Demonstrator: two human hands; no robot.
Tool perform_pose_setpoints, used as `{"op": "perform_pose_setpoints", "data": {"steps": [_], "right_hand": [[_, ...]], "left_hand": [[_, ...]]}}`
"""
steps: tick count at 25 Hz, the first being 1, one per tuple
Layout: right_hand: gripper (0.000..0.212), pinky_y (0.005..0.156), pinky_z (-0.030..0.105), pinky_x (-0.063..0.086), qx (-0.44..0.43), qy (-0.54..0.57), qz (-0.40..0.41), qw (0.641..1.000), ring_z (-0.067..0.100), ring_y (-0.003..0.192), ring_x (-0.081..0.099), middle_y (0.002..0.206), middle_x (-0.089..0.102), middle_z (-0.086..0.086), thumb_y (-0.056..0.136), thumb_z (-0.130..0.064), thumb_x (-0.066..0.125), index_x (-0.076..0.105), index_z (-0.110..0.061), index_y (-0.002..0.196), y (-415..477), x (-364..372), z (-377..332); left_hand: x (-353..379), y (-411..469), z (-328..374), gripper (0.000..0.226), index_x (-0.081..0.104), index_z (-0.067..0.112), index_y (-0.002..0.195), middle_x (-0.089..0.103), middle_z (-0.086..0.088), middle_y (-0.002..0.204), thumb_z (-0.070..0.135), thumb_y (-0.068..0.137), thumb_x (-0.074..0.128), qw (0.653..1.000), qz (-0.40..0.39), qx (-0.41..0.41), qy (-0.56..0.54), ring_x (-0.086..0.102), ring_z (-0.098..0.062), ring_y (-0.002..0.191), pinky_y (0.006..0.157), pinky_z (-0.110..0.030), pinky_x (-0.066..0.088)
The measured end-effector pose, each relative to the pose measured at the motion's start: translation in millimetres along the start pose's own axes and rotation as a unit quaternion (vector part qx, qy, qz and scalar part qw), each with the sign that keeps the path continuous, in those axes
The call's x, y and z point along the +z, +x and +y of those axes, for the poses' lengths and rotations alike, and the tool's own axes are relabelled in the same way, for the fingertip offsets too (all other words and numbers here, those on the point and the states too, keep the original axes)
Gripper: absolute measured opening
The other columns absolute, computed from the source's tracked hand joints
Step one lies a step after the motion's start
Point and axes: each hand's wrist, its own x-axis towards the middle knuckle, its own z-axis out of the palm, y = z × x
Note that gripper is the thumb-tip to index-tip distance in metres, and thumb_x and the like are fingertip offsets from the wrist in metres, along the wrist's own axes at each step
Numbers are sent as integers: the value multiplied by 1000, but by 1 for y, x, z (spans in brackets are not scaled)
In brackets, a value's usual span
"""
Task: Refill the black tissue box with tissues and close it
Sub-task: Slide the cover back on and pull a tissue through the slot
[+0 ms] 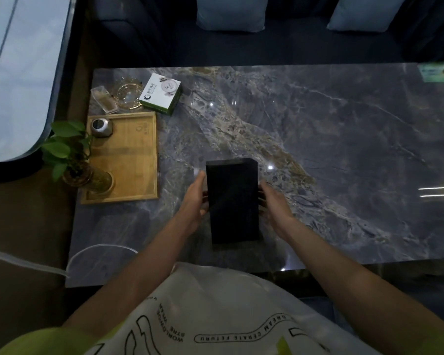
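The black tissue box lies lengthwise on the grey marble table, near its front edge, with a plain black face up. My left hand presses flat against its left side, fingers extended. My right hand is at its right side, fingers reaching to the box edge. A white and green tissue pack lies at the table's far left. No loose tissues show, and the box's opening is hidden.
A wooden tray at the left holds a small metal pot and a glass vase with a green plant. A glass ashtray and clear container stand behind it. A dark sofa with cushions lies beyond.
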Motion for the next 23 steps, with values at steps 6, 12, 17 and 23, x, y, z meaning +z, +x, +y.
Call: {"op": "perform_pose_setpoints", "data": {"steps": [6, 12, 17, 23], "right_hand": [[46, 77, 30, 53, -35, -9, -16, 999, 17, 95, 69, 102, 73, -3, 97, -57, 41, 70, -23, 108, -5, 13, -26], [34, 85, 32, 49, -30, 17, -30, 999, 16, 102, 63, 100, 68, -6, 96, -55, 46, 69, -30, 96, -8, 23, -42], [33, 74, 28, 47, -21, 14, -47, 999, 13, 86, 61, 88, 67, -6, 95, -57, 44, 66, -33, 94, -7, 28, -46], [53, 72, 30, 48, 44, -3, -50, 998, 19, 84, 61, 92, 65, 4, 90, -69, 42, 64, -21, 97, -4, 20, -49]], "left_hand": [[0, -3, 15, 52, 63, 14, 103, 65, -3, 101, 58, 96, 35, 1000, -11, 23, -2, 61, -15, 93, 88, -31, 49], [-1, -7, 19, 51, 63, 24, 112, 69, -1, 92, 60, 97, 30, 998, -32, 36, -35, 64, -13, 82, 71, -24, 50], [-7, -9, 27, 57, 67, 18, 104, 69, -12, 98, 65, 92, 37, 998, -16, 1, -68, 64, -22, 90, 81, -31, 51], [-10, -9, 26, 30, 63, 17, 81, 63, 3, 64, 43, 92, 51, 998, -26, 37, -45, 55, -13, 67, 63, -28, 41]]}}
